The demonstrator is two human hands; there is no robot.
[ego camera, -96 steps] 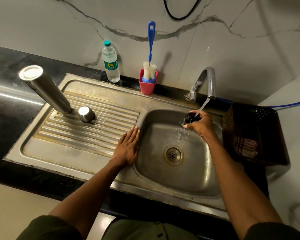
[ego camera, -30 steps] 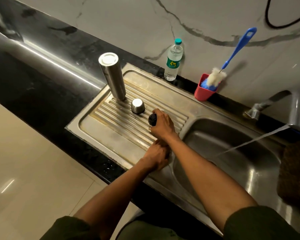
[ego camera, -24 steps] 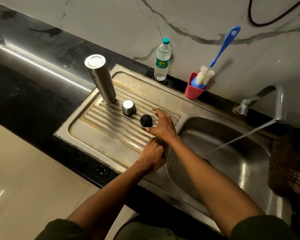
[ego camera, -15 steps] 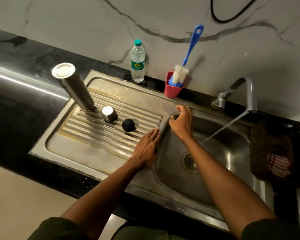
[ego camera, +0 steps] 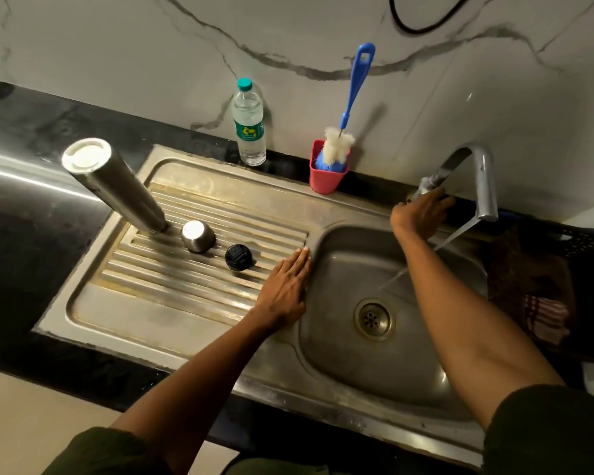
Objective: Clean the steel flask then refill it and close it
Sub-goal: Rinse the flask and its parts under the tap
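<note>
Head view: right hand (ego camera: 420, 214) grips tap handle (ego camera: 426, 185); left hand (ego camera: 285, 289) flat on sink (ego camera: 192, 323), black stopper (ego camera: 238, 257) just left.

steel flask (ego camera: 114, 186) stands mouth-down on the ribbed drainboard (ego camera: 158, 303) near its back-left corner, pale base up. steel cap cup (ego camera: 197, 236) sits inverted just beside it, toward the basin. black stopper (ego camera: 238, 257) next along, apart from the cup.
</note>
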